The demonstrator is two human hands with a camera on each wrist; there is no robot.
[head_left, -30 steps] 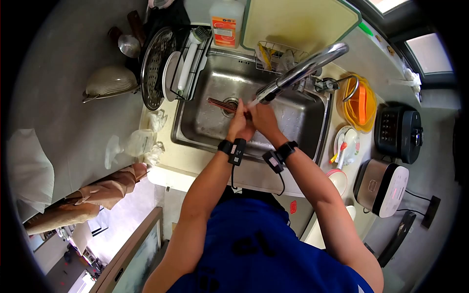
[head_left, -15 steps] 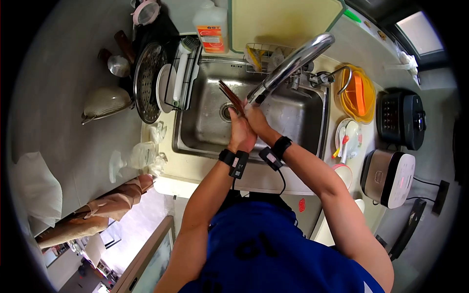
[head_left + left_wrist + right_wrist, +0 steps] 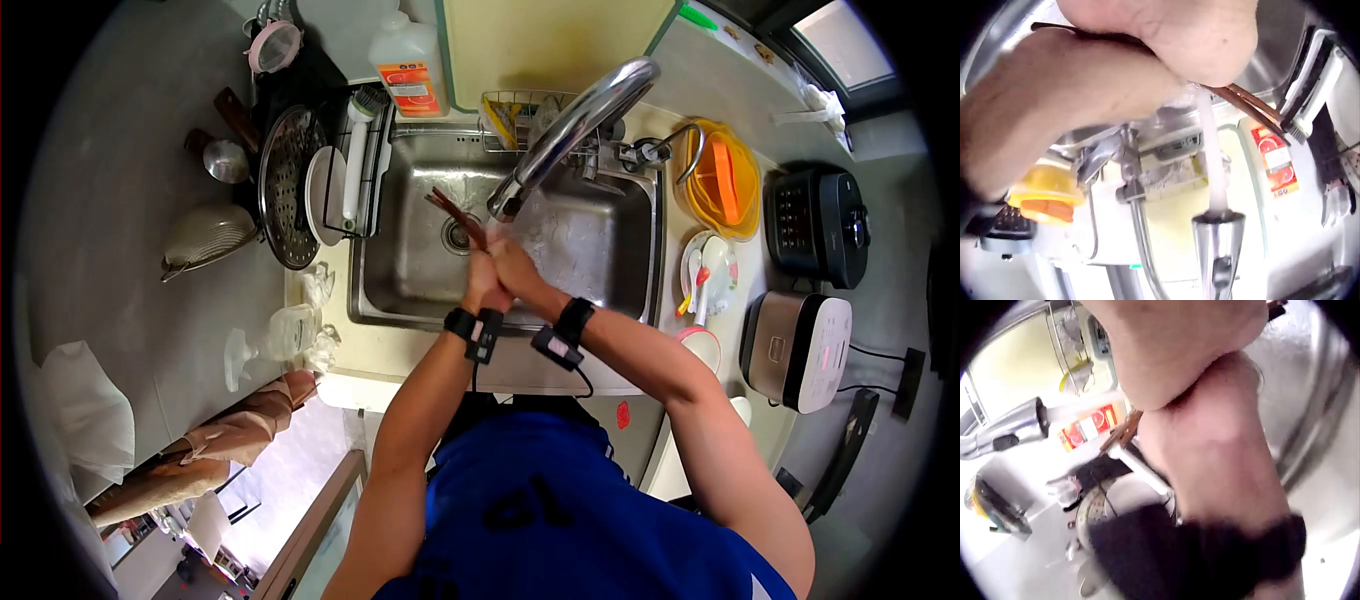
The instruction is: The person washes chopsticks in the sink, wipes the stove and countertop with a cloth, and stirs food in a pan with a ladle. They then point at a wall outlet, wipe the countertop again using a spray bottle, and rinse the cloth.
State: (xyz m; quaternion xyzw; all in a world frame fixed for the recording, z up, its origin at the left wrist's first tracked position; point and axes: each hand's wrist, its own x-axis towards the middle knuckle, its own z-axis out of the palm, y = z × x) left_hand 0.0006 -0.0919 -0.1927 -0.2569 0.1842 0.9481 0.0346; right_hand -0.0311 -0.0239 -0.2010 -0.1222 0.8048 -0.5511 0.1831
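Note:
Over the sink (image 3: 400, 285), both hands are pressed together around a bundle of brown chopsticks (image 3: 458, 214). The left hand (image 3: 486, 284) grips it from the left, and the right hand (image 3: 517, 270) closes over it from the right. The chopsticks' tips stick out past the hands toward the far left, above the drain (image 3: 456, 236). From the chrome faucet (image 3: 575, 125), a stream of water (image 3: 1212, 150) falls onto the hands and chopsticks in the left wrist view. Most finger detail is hidden where the hands overlap.
A dish rack (image 3: 370, 170) with a white-handled brush stands left of the sink. Behind are a bottle with an orange label (image 3: 412, 85) and a cutting board (image 3: 555, 50). At right sit yellow baskets (image 3: 715, 200), a plate with spoons (image 3: 722, 275) and a rice cooker (image 3: 795, 350).
The chopsticks have swung from pointing left to up, then back to up-left as the hands rub. The hands have come nearer the sink's front edge, and the head view has shifted.

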